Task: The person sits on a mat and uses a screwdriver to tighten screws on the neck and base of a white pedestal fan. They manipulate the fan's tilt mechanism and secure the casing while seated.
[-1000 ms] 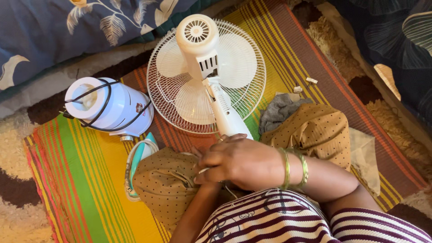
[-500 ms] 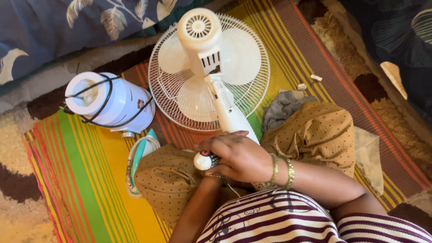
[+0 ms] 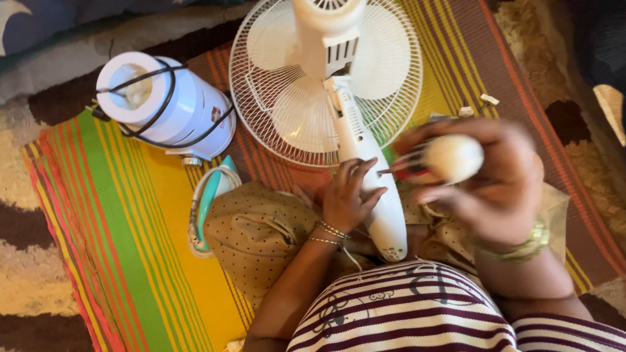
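Observation:
A white electric fan lies face down on a striped mat, its grille on the mat, its motor housing uppermost and its white stem running toward me. My left hand rests on the stem, fingers spread against it. My right hand, raised and blurred, is closed on a screwdriver with a cream, rounded handle end and a red-and-dark grip. Its tip points left at the stem beside my left fingers.
A white cylindrical appliance with a black cord wrapped round it lies left of the fan. A teal and white ring-shaped object lies beside my knee. Small white bits lie on the striped mat, right of the grille.
My right hand has lifted off the stem toward the camera, carrying the screwdriver. My left hand now shows, laid on the stem. The view has moved closer to the fan.

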